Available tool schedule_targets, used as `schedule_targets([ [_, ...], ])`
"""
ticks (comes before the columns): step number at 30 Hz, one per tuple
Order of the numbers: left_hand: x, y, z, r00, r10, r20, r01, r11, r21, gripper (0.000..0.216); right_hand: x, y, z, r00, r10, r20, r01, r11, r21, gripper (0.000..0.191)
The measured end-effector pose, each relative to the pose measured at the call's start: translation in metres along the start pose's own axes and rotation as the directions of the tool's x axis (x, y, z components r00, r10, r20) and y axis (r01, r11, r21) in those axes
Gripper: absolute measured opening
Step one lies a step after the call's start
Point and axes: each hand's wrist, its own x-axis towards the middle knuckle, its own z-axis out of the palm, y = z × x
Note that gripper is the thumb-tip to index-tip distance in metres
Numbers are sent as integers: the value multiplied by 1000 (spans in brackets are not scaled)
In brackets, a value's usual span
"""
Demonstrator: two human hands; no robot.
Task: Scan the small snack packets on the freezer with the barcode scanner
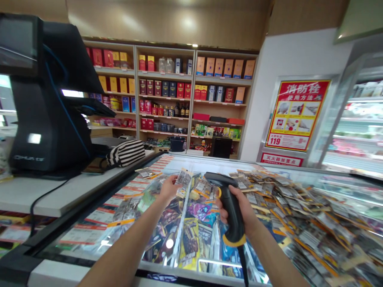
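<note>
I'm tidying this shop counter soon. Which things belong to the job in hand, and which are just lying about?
In use: barcode scanner gripped in the right hand; packet held by the left hand; pile of packets on the freezer lid.

Lying about: till terminal; striped pouch; shelves of boxes; red poster.

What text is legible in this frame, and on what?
"消防栓" and "使用方法": heading of the red wall poster.
"119": same poster, lower left.
"灭火器放置点": red sign under it.
Blurred: logo on the till terminal.
Too small to read: packet in left hand, scanner in right hand, shelf boxes.
</note>
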Motion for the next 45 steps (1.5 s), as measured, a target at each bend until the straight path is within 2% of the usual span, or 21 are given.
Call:
schedule_targets([
  [8, 4, 4, 17, 1000, -23, 11, 24, 997, -67, 24, -4, -2, 6, 1000, 9, -9, -9, 1000, 18, 32],
  [14, 4, 11, 26, 996, -87, 15, 88, 993, -79, 27, -9, -17, 0, 993, -93, -70, 97, 994, 55, 28],
  [20, 5, 27, 62, 990, -116, 77, 117, 993, -5, 29, -12, -30, -13, 976, -184, -115, 194, 978, 76, 28],
  [25, -2, 39, 94, 994, -23, 104, 5, 984, 176, 28, -11, -30, -16, 971, -208, -121, 216, 975, 52, 29],
  [29, -11, 47, 99, 986, 109, 123, -145, 931, 334, 27, -11, -30, -15, 976, -182, -121, 189, 981, 49, 29],
  [32, -11, 44, 77, 983, 153, 106, -184, 874, 449, 29, -12, -30, -15, 977, -171, -128, 179, 982, 55, 29],
  [35, -7, 32, 30, 989, 133, 63, -145, 807, 573, 29, -11, -27, -13, 981, -149, -126, 156, 987, 46, 29],
  [39, -6, 12, -53, 997, 37, -68, 22, 709, 705, 29, -9, -22, -9, 988, -116, -107, 118, 993, 18, 27],
  [41, -12, 3, -88, 989, -19, -144, 120, 662, 740, 33, -8, -19, -6, 990, -95, -103, 96, 995, 8, 27],
  [43, -21, -5, -112, 977, -68, -202, 199, 628, 753, 37, -7, -15, -4, 991, -73, -109, 71, 997, -15, 27],
  [45, -31, -12, -125, 965, -113, -238, 256, 612, 748, 37, -5, -11, -2, 992, -51, -119, 45, 998, -49, 28],
])
